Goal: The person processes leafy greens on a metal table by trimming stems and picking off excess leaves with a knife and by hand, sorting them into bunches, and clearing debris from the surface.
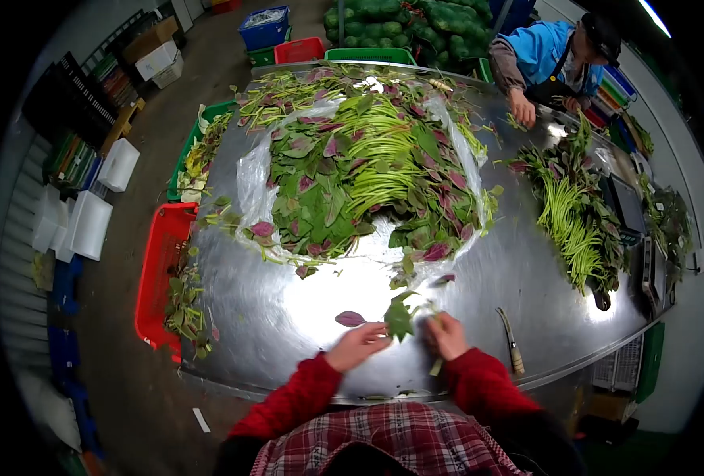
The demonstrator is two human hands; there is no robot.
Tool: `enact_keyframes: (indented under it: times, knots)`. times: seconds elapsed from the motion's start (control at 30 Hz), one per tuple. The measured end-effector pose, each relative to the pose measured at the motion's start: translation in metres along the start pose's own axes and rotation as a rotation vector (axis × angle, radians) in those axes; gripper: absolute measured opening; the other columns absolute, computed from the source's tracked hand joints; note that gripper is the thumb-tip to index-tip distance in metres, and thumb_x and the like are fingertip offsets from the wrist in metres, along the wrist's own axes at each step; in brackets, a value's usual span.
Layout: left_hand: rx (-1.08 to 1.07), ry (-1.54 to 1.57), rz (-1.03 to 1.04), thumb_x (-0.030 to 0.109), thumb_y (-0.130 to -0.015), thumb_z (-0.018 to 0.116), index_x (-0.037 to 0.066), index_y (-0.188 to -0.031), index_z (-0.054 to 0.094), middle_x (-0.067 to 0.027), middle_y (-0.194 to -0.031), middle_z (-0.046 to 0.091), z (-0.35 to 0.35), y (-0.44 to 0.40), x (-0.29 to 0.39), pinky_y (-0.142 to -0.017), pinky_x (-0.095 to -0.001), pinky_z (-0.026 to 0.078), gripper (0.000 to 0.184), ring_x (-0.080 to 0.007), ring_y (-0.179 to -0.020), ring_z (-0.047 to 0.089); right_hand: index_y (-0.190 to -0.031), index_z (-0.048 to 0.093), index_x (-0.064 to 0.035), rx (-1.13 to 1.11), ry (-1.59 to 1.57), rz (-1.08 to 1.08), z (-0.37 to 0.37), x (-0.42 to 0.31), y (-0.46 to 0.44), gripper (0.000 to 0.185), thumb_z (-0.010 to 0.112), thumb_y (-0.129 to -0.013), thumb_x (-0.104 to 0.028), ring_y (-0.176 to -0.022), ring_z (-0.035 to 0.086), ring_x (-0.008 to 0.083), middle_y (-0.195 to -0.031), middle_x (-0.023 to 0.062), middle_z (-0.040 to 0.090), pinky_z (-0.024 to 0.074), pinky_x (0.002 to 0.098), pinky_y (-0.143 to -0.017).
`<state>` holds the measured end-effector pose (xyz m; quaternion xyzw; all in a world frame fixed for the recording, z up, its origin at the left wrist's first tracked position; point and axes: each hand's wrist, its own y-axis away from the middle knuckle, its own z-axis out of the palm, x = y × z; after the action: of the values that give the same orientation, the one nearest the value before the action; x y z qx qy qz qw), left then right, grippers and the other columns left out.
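Note:
My left hand [360, 346] is closed, its fingertips at the edge of a green leaf [398, 319]. Beside it, my right hand [446, 336] is wrapped round a pale green stem [435, 367], which shows below the fist. A loose purple leaf [350, 319] lies on the metal table [249, 317] just past my left hand. Beyond both hands, a large heap of amaranth greens [380, 166] with green and purple leaves rests on clear plastic sheeting [254, 178]. A curved knife [512, 341] with a wooden handle lies to the right of my right hand.
A red crate [157, 270] and a green crate [181, 163] hold trimmings along the table's left side. Another bundle of greens [570, 230] lies at the right near a scale [623, 208]. Across the table, a co-worker in blue [546, 51] handles greens at the far right corner.

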<state>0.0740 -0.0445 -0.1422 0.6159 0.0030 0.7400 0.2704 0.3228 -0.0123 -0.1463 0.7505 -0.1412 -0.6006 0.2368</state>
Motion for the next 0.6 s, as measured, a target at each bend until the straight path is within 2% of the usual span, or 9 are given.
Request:
enact_keyframes:
  times: [0.07,0.17,0.2,0.23,0.33,0.4,0.47,0.53,0.6]
  knots:
    - [0.116,0.205,0.047,0.024,-0.095,0.057,-0.002,-0.126,0.049,-0.0102,-0.11,0.06,0.049,-0.012,0.013,-0.09,-0.0262,0.045,0.041,-0.0145,-0.101,0.057,-0.101,0.056,-0.0055,-0.049,0.151,-0.519,0.039,-0.011,-0.003,0.014,0.054,-0.095,-0.018,-0.055,0.049,0.008,-0.069,0.003,0.054,0.0409,0.0243,-0.048]
    - [0.342,0.293,0.03,0.028,-0.099,0.049,-0.001,-0.108,0.056,-0.004,-0.093,0.06,0.076,-0.02,0.033,-0.073,-0.0246,0.046,0.031,-0.0096,-0.083,0.055,-0.114,0.052,-0.0039,-0.185,0.179,-0.562,0.044,-0.047,0.021,0.021,0.052,-0.095,-0.012,-0.061,0.053,0.0091,-0.073,0.0047,0.056,0.0455,0.0239,-0.056]
    - [0.362,0.279,0.042,0.028,-0.099,0.049,-0.001,-0.108,0.056,-0.004,-0.093,0.06,0.076,-0.023,0.035,-0.073,-0.0246,0.046,0.031,-0.0096,-0.083,0.055,-0.116,0.051,-0.0043,-0.256,0.016,-0.393,0.038,-0.057,0.028,0.021,0.051,-0.095,-0.01,-0.06,0.052,0.0089,-0.072,0.0044,0.056,0.0448,0.0236,-0.055]
    - [0.296,0.17,-0.013,0.028,-0.099,0.049,-0.001,-0.103,0.058,-0.003,-0.089,0.06,0.075,-0.026,0.035,-0.071,-0.0239,0.045,0.031,-0.0092,-0.08,0.055,-0.117,0.05,-0.0048,-0.328,-0.142,-0.216,0.034,-0.064,0.03,0.022,0.049,-0.096,-0.008,-0.059,0.051,0.0086,-0.072,0.004,0.055,0.0442,0.0233,-0.054]
    - [0.24,-0.302,0.051,0.026,-0.093,0.06,-0.002,-0.101,0.064,-0.0019,-0.083,0.063,0.07,-0.037,0.046,-0.068,-0.024,0.046,0.029,-0.009,-0.075,0.057,-0.114,0.054,-0.0067,-0.25,-0.255,-0.248,0.004,-0.028,0.003,0.018,0.049,-0.097,-0.008,-0.056,0.047,0.0069,-0.067,-0.0002,0.051,0.0417,0.0227,-0.05]
    - [0.355,-0.543,0.123,0.026,-0.088,0.066,-0.001,-0.102,0.066,-0.0061,-0.082,0.066,0.059,-0.047,0.079,-0.066,-0.0267,0.049,0.03,-0.0113,-0.072,0.06,-0.106,0.06,-0.0059,-0.161,-0.023,-0.282,-0.026,-0.015,-0.024,0.014,0.055,-0.094,-0.011,-0.055,0.054,0.0124,-0.065,0.0044,0.057,0.0451,0.0259,-0.052]
    - [0.515,-0.814,0.276,0.027,-0.081,0.072,0.001,-0.098,0.067,-0.0116,-0.083,0.068,0.035,-0.07,0.107,-0.065,-0.0299,0.051,0.032,-0.018,-0.07,0.064,-0.095,0.066,-0.0052,0.176,0.404,-0.769,-0.044,0.003,-0.047,0.012,0.061,-0.089,-0.015,-0.06,0.063,0.0217,-0.071,0.0113,0.065,0.0494,0.031,-0.056]
    - [0.642,-1.074,0.539,0.028,-0.079,0.072,0.002,-0.099,0.066,-0.0144,-0.092,0.068,0.008,-0.102,0.139,-0.068,-0.0348,0.052,0.034,-0.0279,-0.078,0.066,-0.091,0.067,-0.0043,0.267,0.457,-0.753,-0.052,0.026,-0.065,0.014,0.066,-0.085,-0.016,-0.066,0.066,0.0285,-0.077,0.0153,0.066,0.0517,0.0348,-0.06]
    - [0.713,-1.222,0.52,0.032,-0.076,0.071,0.001,-0.101,0.065,-0.0162,-0.094,0.066,-0.025,-0.141,0.166,-0.077,-0.04,0.05,0.041,-0.0336,-0.088,0.063,-0.086,0.067,-0.005,0.305,0.452,-0.836,-0.051,0.04,-0.075,0.01,0.068,-0.083,-0.015,-0.059,0.064,0.0285,-0.073,0.0129,0.066,0.0511,0.0352,-0.056]
